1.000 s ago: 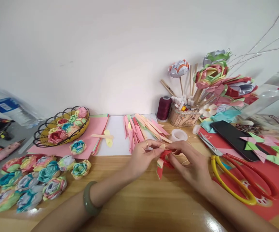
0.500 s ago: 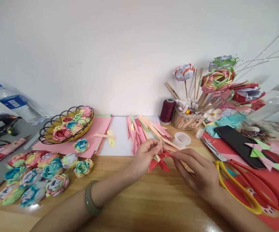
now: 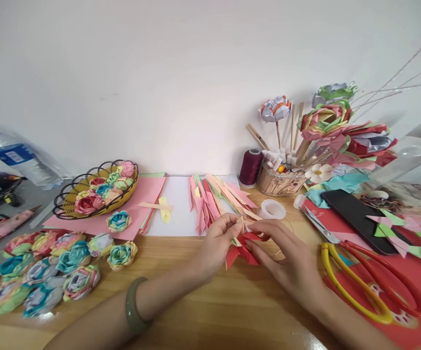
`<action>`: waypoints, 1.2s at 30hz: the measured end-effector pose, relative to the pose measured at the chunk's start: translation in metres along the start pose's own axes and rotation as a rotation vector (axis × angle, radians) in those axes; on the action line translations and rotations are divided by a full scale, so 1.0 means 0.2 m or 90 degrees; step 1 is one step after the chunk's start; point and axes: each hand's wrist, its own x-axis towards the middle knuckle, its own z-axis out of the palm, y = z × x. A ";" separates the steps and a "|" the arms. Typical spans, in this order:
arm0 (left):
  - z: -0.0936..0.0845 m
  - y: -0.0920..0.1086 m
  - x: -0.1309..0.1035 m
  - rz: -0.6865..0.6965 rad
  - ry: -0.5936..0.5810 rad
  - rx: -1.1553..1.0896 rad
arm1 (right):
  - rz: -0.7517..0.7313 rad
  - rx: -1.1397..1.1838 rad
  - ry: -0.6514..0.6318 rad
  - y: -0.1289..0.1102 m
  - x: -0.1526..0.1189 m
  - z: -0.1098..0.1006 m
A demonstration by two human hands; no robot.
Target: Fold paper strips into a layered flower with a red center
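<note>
A red folded paper piece (image 3: pixel 248 250) with a bit of green and pale paper at its left side hangs between both hands above the wooden table. My left hand (image 3: pixel 222 242) pinches its upper left part, thumb and forefinger together. From the right, my right hand (image 3: pixel 285 248) grips the red paper's right edge between thumb and fingers. Just behind the hands lie folded strips (image 3: pixel 206 206) in pink, peach, red and green on a white sheet (image 3: pixel 181 223). The fingers cover part of the held piece.
Paper rosettes (image 3: pixel 74 257) and a yellow basket (image 3: pixel 104 206) stand left. Behind the hands are a clear tape roll (image 3: pixel 272 209), a maroon thread spool (image 3: pixel 250 167) and a flower holder (image 3: pixel 281 180). Scissors (image 3: pixel 359 282) and a black phone (image 3: pixel 358 218) lie right.
My right hand has shifted its fingers on the red paper, with the thumb now lower and the fingertips nearer my left hand. The red paper looks wider. The view has moved slightly.
</note>
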 end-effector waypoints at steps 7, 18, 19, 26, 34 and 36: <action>-0.02 -0.01 0.01 0.015 -0.029 0.021 | 0.148 0.139 -0.095 0.01 0.03 -0.01; -0.02 0.01 0.00 -0.045 -0.030 -0.032 | 0.105 0.123 -0.082 0.00 0.01 -0.01; -0.01 0.01 0.00 -0.052 -0.030 -0.038 | 0.123 0.142 -0.092 0.00 0.01 -0.02; -0.01 0.02 -0.01 -0.101 -0.009 -0.074 | 0.211 0.227 -0.138 0.00 0.04 -0.02; 0.01 0.01 -0.01 -0.121 0.018 -0.101 | 0.021 0.008 -0.036 0.00 0.00 0.01; 0.01 0.01 -0.01 -0.118 0.016 -0.097 | 0.019 0.026 -0.050 0.00 0.00 0.01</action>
